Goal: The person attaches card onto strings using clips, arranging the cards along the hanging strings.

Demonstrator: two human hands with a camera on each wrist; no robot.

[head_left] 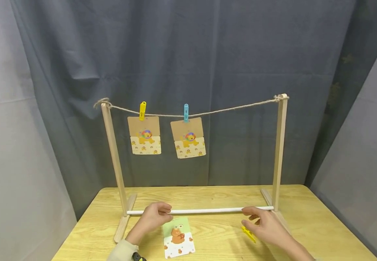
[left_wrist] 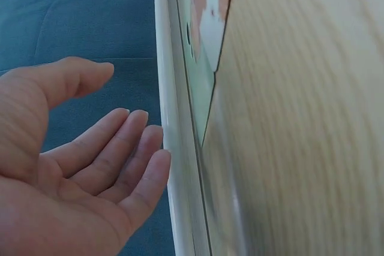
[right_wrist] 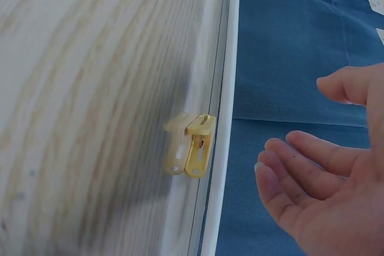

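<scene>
My left hand (head_left: 153, 218) is held above the table, just left of a card (head_left: 178, 242) with a bear on green and white. Its fingers are loosely bent and apart from the thumb, with nothing between them in the left wrist view. On the right, my other hand (head_left: 264, 225) hovers over a yellow clothespin (head_left: 249, 235) lying on the table. The right wrist view shows that clothespin (right_wrist: 201, 148) apart from the relaxed fingers (right_wrist: 312, 175). That palm is bare too.
A wooden frame (head_left: 279, 152) carries a sagging string (head_left: 234, 108) and a white bottom rod (head_left: 208, 211). Two lion cards hang from it, the left card (head_left: 145, 145) by a yellow clothespin (head_left: 142, 111), the right card (head_left: 190, 146) by a blue clothespin (head_left: 186, 112). A dark curtain (head_left: 247, 54) hangs behind.
</scene>
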